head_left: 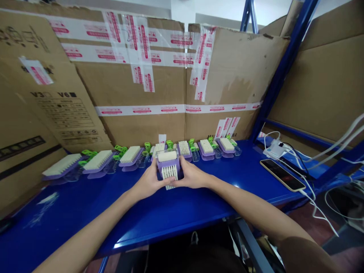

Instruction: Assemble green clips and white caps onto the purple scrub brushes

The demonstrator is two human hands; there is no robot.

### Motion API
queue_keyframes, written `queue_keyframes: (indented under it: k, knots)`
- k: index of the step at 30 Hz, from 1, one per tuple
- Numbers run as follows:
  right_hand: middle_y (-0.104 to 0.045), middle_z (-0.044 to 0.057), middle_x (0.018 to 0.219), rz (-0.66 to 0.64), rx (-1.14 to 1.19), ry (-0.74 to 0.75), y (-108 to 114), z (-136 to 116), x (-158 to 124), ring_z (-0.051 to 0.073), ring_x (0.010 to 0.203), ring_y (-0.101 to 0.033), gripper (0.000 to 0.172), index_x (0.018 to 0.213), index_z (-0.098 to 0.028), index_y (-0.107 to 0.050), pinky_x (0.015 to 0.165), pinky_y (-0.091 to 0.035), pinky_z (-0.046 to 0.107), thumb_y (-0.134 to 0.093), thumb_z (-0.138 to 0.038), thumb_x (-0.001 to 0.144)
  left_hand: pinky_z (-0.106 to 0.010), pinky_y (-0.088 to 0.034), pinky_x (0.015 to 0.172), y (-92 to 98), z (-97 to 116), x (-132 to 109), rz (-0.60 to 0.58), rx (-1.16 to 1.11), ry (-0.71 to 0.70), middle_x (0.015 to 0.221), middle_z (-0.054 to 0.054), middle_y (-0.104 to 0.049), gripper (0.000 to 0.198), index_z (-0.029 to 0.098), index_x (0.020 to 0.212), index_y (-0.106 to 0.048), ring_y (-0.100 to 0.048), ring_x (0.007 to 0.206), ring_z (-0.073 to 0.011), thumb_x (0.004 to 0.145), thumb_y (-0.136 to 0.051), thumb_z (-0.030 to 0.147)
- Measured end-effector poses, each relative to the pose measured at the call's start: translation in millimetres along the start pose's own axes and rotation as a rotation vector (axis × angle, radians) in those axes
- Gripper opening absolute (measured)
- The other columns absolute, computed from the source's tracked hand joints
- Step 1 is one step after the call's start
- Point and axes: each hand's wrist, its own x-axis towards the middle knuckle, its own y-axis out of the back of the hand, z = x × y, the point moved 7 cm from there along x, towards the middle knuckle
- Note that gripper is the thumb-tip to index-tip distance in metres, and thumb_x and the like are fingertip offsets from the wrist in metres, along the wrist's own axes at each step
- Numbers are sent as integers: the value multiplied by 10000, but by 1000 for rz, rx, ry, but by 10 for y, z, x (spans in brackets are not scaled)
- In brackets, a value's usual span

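The left hand (150,177) and right hand (193,175) both grip a purple brush (170,171) from opposite sides above the counter (196,212), probably for steadiness, bristles facing the wearer; similar brushes (131,154) line the cardboard (227,79) behind, seemingly spaced for easy reach

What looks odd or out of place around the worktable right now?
A whitish, streaky patch marks the blue table near the leftmost brush, unlike the plain surface around it; whether residue or scuff, I can't tell.
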Motion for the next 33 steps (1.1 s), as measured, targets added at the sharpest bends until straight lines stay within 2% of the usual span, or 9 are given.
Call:
queue_keyframes:
  k: [3,8,15,23,33]
  knots:
    - [-716,244,1492,-8,-11,-15,12,-28,-7,430,1348,-748,851,1468,-188,-481,1107,-646,596,-959,-578,882,-601,-618,1210,18,-3,-4,-4,17,36,1540,-208,-749,871,181,1587,-524,-766,1394,-428,944,-851,670]
    - [-711,252,1518,3,-36,3,16,-44,-16,438,1383,-737,877,1525,-184,-473,1128,-637,601,-913,-657,932,-544,-688,1104,23,-14,-2,-3,-26,51,1484,-195,-788,839,180,1554,-538,-817,1302,-411,950,-839,679]
    - [-755,239,1439,23,-87,1,29,23,3,432,1273,-783,813,1468,-188,-517,1040,-662,592,-849,-737,969,-552,-693,1116,18,18,23,6,-98,47,1519,-218,-768,864,165,1576,-524,-817,1307,-409,951,-858,659]
    - [-776,224,1411,12,-86,-4,36,17,3,420,1250,-794,777,1448,-205,-527,1024,-676,593,-834,-745,982,-562,-689,1126,28,8,27,15,-129,63,1517,-216,-772,931,165,1603,-544,-806,1328,-422,900,-919,647]
    - [-773,235,1459,-11,-24,-15,60,35,18,434,1311,-796,794,1521,-187,-521,1067,-672,595,-851,-685,999,-562,-689,1113,29,6,36,6,-137,89,1418,-185,-826,851,172,1522,-585,-835,1254,-408,915,-880,690]
